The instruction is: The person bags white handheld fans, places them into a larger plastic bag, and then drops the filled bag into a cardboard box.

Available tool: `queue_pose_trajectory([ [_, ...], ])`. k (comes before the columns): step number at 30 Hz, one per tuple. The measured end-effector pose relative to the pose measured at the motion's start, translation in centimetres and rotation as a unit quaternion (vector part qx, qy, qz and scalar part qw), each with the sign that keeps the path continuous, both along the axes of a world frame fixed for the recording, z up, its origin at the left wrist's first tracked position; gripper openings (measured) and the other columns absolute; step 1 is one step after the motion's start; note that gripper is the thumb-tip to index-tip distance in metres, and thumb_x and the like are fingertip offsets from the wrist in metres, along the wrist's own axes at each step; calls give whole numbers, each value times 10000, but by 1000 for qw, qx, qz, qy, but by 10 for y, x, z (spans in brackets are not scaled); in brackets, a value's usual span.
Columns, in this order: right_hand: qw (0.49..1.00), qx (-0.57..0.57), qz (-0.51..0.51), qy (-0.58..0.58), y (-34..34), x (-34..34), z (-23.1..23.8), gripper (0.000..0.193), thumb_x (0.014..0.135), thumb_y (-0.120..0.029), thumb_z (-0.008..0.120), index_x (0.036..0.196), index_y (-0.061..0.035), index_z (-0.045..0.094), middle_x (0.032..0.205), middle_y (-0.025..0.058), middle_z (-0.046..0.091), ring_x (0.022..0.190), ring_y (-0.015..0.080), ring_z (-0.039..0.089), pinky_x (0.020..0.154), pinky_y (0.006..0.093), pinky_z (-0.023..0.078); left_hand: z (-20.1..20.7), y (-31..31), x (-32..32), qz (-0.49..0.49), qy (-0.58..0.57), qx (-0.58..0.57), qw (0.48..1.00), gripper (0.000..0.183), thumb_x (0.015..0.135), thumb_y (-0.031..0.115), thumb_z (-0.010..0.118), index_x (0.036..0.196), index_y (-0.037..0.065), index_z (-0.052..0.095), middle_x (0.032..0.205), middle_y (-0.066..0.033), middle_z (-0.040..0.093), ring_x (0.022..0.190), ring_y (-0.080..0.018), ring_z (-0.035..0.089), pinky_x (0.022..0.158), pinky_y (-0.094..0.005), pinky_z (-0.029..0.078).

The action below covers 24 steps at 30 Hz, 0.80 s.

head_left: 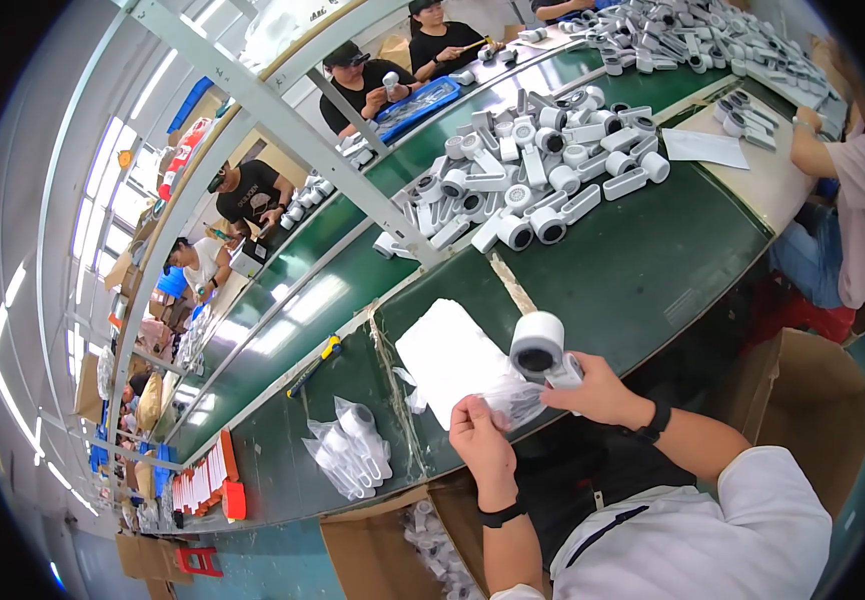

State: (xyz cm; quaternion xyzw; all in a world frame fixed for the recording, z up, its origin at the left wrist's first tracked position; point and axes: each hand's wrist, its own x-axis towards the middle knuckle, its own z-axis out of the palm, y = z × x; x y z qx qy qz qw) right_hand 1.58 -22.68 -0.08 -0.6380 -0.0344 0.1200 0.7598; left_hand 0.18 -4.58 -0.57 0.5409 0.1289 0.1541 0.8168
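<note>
My right hand (602, 393) is closed round the handle of a white device (538, 338) with a round head and a dark round face. The head points up, above the table edge. My left hand (484, 445) pinches the edge of a clear plastic bag (514, 401), whose mouth lies by the device's lower end. How far the handle sits inside the bag is hard to make out. Beneath lies a stack of flat white bags or sheets (444, 350). Left of it, several similar devices (352, 445) lie in clear bags on the green table (642, 290).
A big heap of unbagged devices (552, 160) covers the table ahead. A yellow-and-blue screwdriver (314, 366) lies at left, near metal shelf posts (372, 195). Below the edge stands a cardboard box (367, 540) holding bagged pieces; another box (812, 400) is at right. Co-workers sit around the tables.
</note>
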Motion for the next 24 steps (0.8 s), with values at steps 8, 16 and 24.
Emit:
queue_pose_trajectory([
  [8, 904, -254, 308, -152, -61, -2, 46, 786, 826, -331, 692, 1452, -80, 289, 844, 138, 675, 739, 270, 660, 674, 320, 506, 16, -4, 2, -35, 19, 132, 991, 175, 961, 166, 582, 945, -8, 594, 699, -11, 564, 555, -87, 499, 498, -218, 394],
  [16, 886, -191, 423, -7, -38, 22, 18, 641, 900, -304, 611, 1469, -193, 338, 816, 63, 645, 657, 162, 629, 650, 299, 512, 35, 12, -6, -192, -61, 336, 920, 69, 889, 41, 640, 902, -27, 633, 840, -7, 598, 754, -92, 527, 690, -221, 432],
  [24, 979, -103, 144, 98, 3, 1, 16, 570, 896, -242, 608, 1387, -83, 365, 934, 125, 637, 754, 157, 629, 678, 290, 521, 38, -17, -14, -98, -158, 558, 809, 51, 847, 40, 655, 883, 10, 633, 814, -122, 597, 712, -285, 602, 631, -322, 477],
])
